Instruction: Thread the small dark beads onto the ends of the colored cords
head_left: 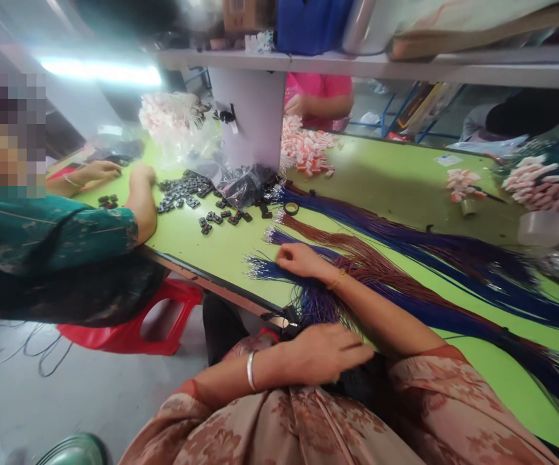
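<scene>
Long bundles of blue wires [405,303] and brown wires [357,255] lie across the green table [396,187], their stripped ends pointing left. My right hand [299,259] rests on the blue wires near their ends, with its fingers curled in a pinch on a few strands. My left hand [328,352] lies flat with the fingers stretched out at the table's near edge. It sits over the dark wire ends that hang off the edge toward my lap. What lies under its palm is hidden.
Small black connectors [187,190] are scattered on the left, where a co-worker in a teal sleeve [57,232] handles them. A dark bag [245,184], a tape roll [291,208], pink-white parts [308,152], a red stool [134,323] and a person in pink [318,97] are also in view.
</scene>
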A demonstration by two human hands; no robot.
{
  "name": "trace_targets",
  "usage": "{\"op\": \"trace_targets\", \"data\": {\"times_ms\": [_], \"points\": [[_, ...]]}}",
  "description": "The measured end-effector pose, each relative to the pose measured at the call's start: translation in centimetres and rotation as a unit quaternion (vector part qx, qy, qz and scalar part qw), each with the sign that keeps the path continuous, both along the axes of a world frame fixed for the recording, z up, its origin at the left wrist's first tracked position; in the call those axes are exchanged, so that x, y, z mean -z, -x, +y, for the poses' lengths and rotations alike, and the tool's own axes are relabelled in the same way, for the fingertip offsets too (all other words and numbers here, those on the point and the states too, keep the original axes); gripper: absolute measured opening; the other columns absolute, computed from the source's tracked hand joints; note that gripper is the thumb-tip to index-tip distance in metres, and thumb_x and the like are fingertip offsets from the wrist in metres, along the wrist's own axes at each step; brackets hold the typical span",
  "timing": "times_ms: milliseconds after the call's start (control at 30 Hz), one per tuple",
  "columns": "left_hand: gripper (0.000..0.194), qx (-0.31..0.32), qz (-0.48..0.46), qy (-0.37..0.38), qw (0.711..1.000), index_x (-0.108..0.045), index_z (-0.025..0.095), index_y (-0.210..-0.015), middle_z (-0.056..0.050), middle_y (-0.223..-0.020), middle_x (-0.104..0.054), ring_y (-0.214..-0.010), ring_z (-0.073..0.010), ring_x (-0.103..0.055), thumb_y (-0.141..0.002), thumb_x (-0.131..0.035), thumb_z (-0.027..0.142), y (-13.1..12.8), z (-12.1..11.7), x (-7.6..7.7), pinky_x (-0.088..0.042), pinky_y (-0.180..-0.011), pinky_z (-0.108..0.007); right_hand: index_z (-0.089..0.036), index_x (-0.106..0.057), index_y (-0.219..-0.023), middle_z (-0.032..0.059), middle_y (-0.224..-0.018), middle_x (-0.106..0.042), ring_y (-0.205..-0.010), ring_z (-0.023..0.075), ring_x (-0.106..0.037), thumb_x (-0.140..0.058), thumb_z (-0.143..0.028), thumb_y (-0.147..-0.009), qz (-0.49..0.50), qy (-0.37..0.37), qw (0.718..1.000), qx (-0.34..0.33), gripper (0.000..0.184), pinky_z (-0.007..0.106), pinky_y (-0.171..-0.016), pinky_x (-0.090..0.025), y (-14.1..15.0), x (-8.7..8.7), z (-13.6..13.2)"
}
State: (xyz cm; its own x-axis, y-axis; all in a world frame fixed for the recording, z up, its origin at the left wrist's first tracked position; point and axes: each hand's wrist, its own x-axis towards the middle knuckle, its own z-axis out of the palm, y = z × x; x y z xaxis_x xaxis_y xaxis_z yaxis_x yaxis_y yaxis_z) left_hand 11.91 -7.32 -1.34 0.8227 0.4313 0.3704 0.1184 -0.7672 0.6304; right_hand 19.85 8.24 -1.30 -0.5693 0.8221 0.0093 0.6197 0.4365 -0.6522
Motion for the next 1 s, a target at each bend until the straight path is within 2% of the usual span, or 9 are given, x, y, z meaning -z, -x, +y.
{"op": "trace_targets", "data": {"times_ms": [67,167,233,300,433,500,567,700,1000], "points": [[0.038,0.048,0.041,-0.059,0.996,-0.056,0.009,-0.120,-0.016,-0.104,-0.066,-0.098,-0.0233,-0.061,-0.085,-0.044,0.016,-1.3,-0.8,0.3,-0.047,-0.087,-0.034,-0.017,-0.061,-0.077,0.0030,-0.077,-0.063,-0.066,0.0127,-0.051,-0.059,-0.026,-0.075,-0.050,-0.037,0.998,0.003,0.009,0.024,-0.059,-0.032,0.8,0.6,-0.7],[0.035,0.021,0.022,-0.098,0.995,-0.057,0.012,-0.118,-0.014,-0.114,-0.064,-0.111,-0.0235,-0.056,-0.089,-0.044,0.025,-1.2,0.0,0.4,-0.044,-0.095,-0.035,-0.018,-0.062,-0.082,0.0050,-0.084,-0.063,-0.073,0.0150,-0.053,-0.059,-0.027,-0.078,-0.096,-0.074,0.993,0.017,0.010,0.025,-0.061,-0.032,1.5,1.3,-1.6],[0.031,-0.038,-0.006,-0.096,0.995,-0.060,0.018,-0.113,-0.011,-0.113,-0.065,-0.112,-0.0227,-0.055,-0.088,-0.046,0.030,0.5,2.3,0.1,-0.042,-0.098,-0.035,-0.019,-0.063,-0.084,0.0051,-0.086,-0.063,-0.076,0.0154,-0.054,-0.055,-0.027,-0.082,-0.119,-0.076,0.990,0.022,0.011,0.025,-0.063,-0.033,1.7,1.5,-1.9],[0.028,-0.169,-0.022,-0.089,0.981,-0.063,0.019,-0.107,-0.010,-0.104,-0.067,-0.103,-0.0222,-0.058,-0.088,-0.043,0.025,3.4,6.1,-0.2,-0.043,-0.096,-0.037,-0.018,-0.063,-0.085,0.0059,-0.087,-0.064,-0.077,0.0164,-0.055,-0.053,-0.028,-0.084,-0.140,-0.073,0.987,0.027,0.014,0.025,-0.065,-0.033,1.8,1.6,-2.0],[0.036,-0.546,0.039,-0.066,0.834,-0.057,0.009,-0.116,-0.019,-0.119,-0.057,-0.112,-0.0278,-0.050,-0.088,-0.038,0.018,10.5,15.6,0.5,-0.039,-0.098,-0.043,-0.017,-0.062,-0.088,0.0082,-0.091,-0.064,-0.082,0.0188,-0.056,-0.045,-0.025,-0.088,-0.166,-0.092,0.981,0.032,0.019,0.027,-0.066,-0.033,2.1,1.4,-2.2],[0.039,-0.613,0.113,-0.051,0.780,-0.054,0.006,-0.121,-0.023,-0.125,-0.052,-0.113,-0.0316,-0.047,-0.086,-0.042,0.019,13.3,19.2,1.4,-0.037,-0.098,-0.046,-0.018,-0.061,-0.091,0.0084,-0.094,-0.065,-0.083,0.0192,-0.057,-0.042,-0.024,-0.089,-0.182,-0.100,0.978,0.029,0.020,0.028,-0.067,-0.033,2.2,1.2,-2.3],[0.036,-0.619,0.174,-0.032,0.766,-0.056,0.007,-0.117,-0.022,-0.118,-0.055,-0.110,-0.0324,-0.048,-0.085,-0.043,0.020,15.1,21.2,2.2,-0.037,-0.095,-0.046,-0.017,-0.060,-0.093,0.0089,-0.095,-0.065,-0.083,0.0195,-0.057,-0.041,-0.025,-0.090,-0.189,-0.098,0.977,0.027,0.021,0.028,-0.068,-0.034,2.2,1.1,-2.4],[0.026,-0.598,0.218,-0.049,0.770,-0.061,0.014,-0.104,-0.017,-0.106,-0.058,-0.104,-0.0300,-0.050,-0.086,-0.043,0.021,16.5,21.4,3.0,-0.038,-0.091,-0.042,-0.017,-0.057,-0.094,0.0079,-0.090,-0.065,-0.078,0.0178,-0.055,-0.041,-0.025,-0.091,-0.145,-0.099,0.984,0.035,0.019,0.027,-0.068,-0.033,1.9,1.1,-2.5],[0.023,-0.621,0.213,0.018,0.754,-0.062,0.020,-0.097,-0.009,-0.101,-0.060,-0.087,-0.0236,-0.058,-0.079,-0.059,0.035,18.2,16.8,1.6,-0.041,-0.074,-0.034,-0.017,-0.056,-0.076,-0.0012,-0.068,-0.059,-0.058,0.0102,-0.048,-0.048,-0.021,-0.082,0.079,-0.047,0.994,0.066,0.010,0.022,-0.057,-0.030,1.5,1.1,-2.1]]}}
